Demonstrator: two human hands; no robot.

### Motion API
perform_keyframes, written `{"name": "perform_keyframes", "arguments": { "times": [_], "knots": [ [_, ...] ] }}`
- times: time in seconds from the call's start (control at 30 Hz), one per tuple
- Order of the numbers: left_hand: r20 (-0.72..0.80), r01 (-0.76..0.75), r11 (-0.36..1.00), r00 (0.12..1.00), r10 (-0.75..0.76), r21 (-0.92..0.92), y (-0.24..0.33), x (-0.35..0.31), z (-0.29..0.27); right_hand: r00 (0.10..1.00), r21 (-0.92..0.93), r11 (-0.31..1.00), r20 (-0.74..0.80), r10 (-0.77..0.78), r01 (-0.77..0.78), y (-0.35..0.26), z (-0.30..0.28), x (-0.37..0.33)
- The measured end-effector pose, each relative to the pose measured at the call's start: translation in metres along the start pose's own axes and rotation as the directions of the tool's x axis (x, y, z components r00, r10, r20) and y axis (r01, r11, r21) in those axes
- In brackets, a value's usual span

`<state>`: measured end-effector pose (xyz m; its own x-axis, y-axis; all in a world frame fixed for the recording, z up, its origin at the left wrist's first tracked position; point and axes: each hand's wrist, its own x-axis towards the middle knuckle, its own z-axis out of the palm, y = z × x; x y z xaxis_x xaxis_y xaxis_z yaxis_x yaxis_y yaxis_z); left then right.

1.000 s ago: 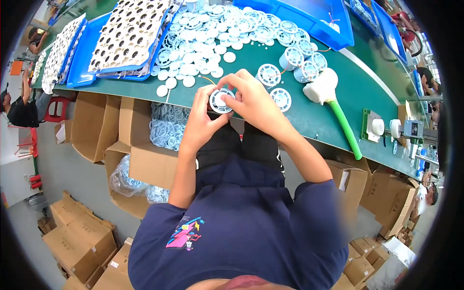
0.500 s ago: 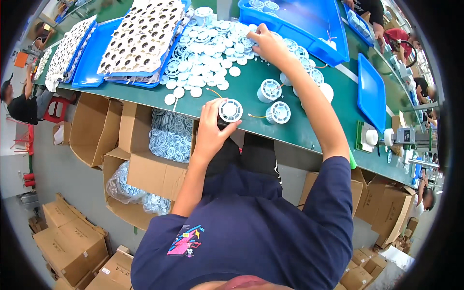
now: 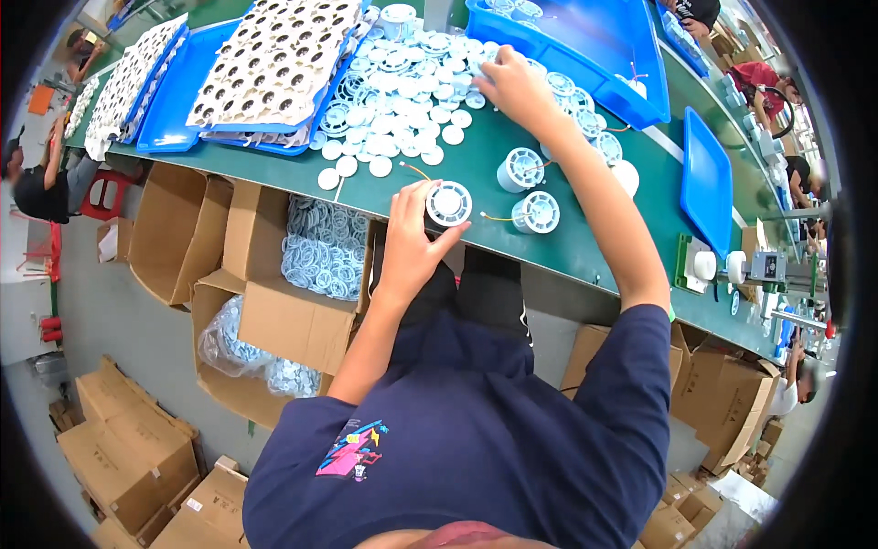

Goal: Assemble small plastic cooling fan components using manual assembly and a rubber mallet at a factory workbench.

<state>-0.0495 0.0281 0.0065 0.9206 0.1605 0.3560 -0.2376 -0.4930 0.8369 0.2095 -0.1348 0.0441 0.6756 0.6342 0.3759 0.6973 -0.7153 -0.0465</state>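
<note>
My left hand (image 3: 409,240) grips a round motor-like part (image 3: 448,204) at the table's near edge, thumb on one side and fingers on the other. Its top is a light-blue slotted disc with a white centre, and a thin wire with a small plug sticks out behind my fingers. My right hand (image 3: 517,87) reaches to the right side of a heap of light-blue plastic discs (image 3: 402,114). Its fingers are bent and apart, the tips at the discs; I see nothing held between them. Two similar wired parts, one nearer (image 3: 536,212) and one farther (image 3: 520,170), stand between my hands.
Behind my right hand is a blue bin (image 3: 585,55). Egg-crate trays (image 3: 274,69) with dark-centred parts are stacked at left; an empty-looking blue tray (image 3: 706,178) lies at right beside a small bench machine (image 3: 732,267). Below the edge stand cardboard boxes (image 3: 297,320) of blue rings. Other people sit farther off.
My right hand has shifted slightly nearer along the heap, its fingers a little more bent. My left hand keeps its hold on the part. The whole view has shifted slightly.
</note>
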Motion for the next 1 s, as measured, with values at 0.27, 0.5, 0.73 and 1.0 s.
{"name": "perform_keyframes", "arguments": {
  "times": [0.27,0.5,0.73,1.0],
  "knots": [
    [-0.162,0.002,0.997,0.987,0.01,0.078,0.003,-0.007,0.018,0.988,0.095,0.989,-0.101,0.119,-0.11,-0.049,-0.048,-0.04],
    [-0.163,-0.009,0.997,0.986,0.022,0.079,0.003,-0.006,0.02,0.982,0.174,0.968,-0.022,0.188,-0.181,-0.037,-0.045,-0.043],
    [-0.216,0.032,0.995,0.976,-0.011,0.096,0.003,-0.009,0.024,0.798,0.915,0.177,0.207,0.565,-0.362,-0.124,-0.102,-0.102],
    [-0.225,0.025,0.995,0.974,-0.004,0.093,0.002,-0.007,0.028,0.688,0.867,0.022,0.379,0.619,-0.497,-0.18,-0.067,-0.132]
  ]
}}
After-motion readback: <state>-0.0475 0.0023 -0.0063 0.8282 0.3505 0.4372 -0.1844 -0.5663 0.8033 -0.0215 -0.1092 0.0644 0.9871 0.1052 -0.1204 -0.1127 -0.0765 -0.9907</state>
